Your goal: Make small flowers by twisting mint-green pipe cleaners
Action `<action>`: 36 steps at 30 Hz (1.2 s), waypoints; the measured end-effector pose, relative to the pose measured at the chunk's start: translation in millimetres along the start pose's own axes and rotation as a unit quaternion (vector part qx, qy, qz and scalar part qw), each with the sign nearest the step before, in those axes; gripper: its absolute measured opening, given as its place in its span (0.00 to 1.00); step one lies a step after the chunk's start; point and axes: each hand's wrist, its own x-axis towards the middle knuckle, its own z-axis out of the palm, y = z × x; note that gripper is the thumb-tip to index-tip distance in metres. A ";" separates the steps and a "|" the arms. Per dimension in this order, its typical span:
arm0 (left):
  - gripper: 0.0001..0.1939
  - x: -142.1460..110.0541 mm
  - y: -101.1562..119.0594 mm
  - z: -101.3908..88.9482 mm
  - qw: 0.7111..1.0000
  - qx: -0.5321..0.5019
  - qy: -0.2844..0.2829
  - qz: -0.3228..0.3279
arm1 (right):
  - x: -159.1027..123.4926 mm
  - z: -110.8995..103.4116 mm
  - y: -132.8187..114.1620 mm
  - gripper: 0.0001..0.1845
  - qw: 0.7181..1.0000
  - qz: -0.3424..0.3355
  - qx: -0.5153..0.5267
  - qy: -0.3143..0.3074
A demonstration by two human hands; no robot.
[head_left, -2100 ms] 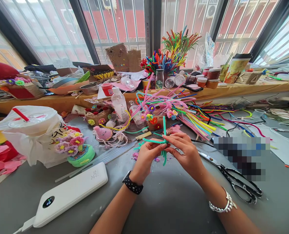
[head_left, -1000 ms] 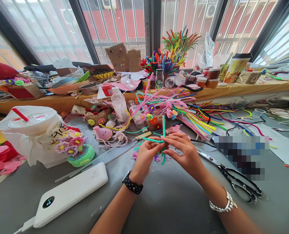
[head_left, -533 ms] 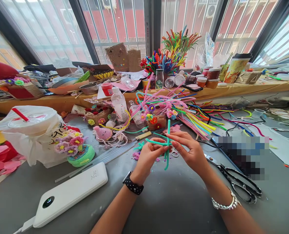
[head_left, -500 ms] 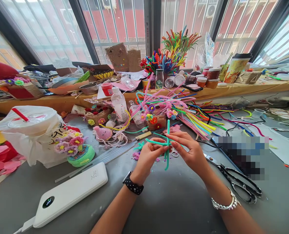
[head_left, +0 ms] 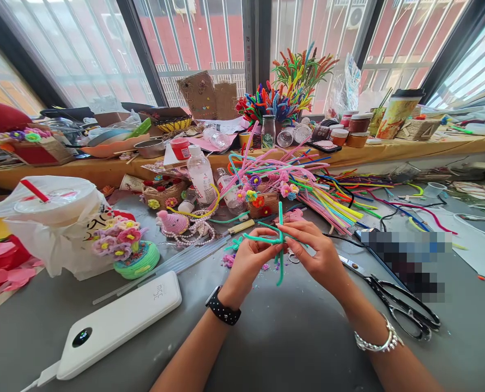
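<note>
Green pipe cleaners are crossed over one another, with one length upright and others sticking out to the left. My left hand pinches them close to the crossing, thumb toward the middle. My right hand grips the same crossing from the other side, its fingertips on the upright length. The exact joint is partly covered by fingers. Beneath and behind my hands lie a small teal piece and purple bits. To the right of my right hand are black-handled scissors.
A white power bank and a bagged drink cup occupy the left. A phone lies beyond the scissors. Loose colored pipe cleaners spread across the back, near bottles and a crocheted flower pot.
Both hands stay almost in place, still on the green pipe cleaners. The upright length has shifted very slightly left, and the right fingers have moved a little at the crossing.
</note>
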 end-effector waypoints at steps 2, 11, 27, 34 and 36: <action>0.14 -0.3 0.8 -0.1 1.000 0.005 -0.003 0.004 | 0.0 -0.5 -0.4 0.17 1.000 -0.003 0.003 -0.004; 0.16 -3.9 13.3 -2.9 0.997 -0.019 -0.064 -0.047 | 3.7 -18.1 1.0 0.23 0.994 0.069 0.056 -0.067; 0.12 0.9 10.7 -7.4 0.991 -0.133 0.013 0.010 | -1.7 12.4 8.1 0.32 0.886 0.168 0.419 -0.110; 0.14 3.0 5.9 -7.0 0.991 -0.111 0.062 0.039 | -6.5 24.3 -4.4 0.24 0.924 0.205 0.303 -0.112; 0.13 3.2 4.6 -7.1 0.992 -0.102 0.069 0.041 | -6.8 25.0 -3.8 0.23 0.928 0.212 0.290 -0.105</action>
